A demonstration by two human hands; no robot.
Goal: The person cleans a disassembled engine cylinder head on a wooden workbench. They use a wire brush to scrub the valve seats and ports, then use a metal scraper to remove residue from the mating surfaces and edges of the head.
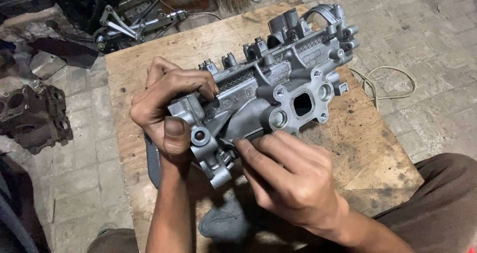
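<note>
A long silver cast-metal engine cylinder head (278,79) lies tilted on a worn wooden board (164,49). My left hand (166,106) grips its near end, thumb pressed beside a round bolt hole and fingers curled over the top edge. My right hand (285,176) is below the casting, fingertips pinched on a small thin metal piece (229,142) held against the underside. A rectangular port with round holes about it faces me at the casting's middle.
A grey cloth (226,223) lies on the board's near edge under my wrists. A dark engine part (35,116) sits on the paved floor at left. Motorcycle frame parts (134,19) stand beyond the board. A pale cord (385,86) loops on the floor at right.
</note>
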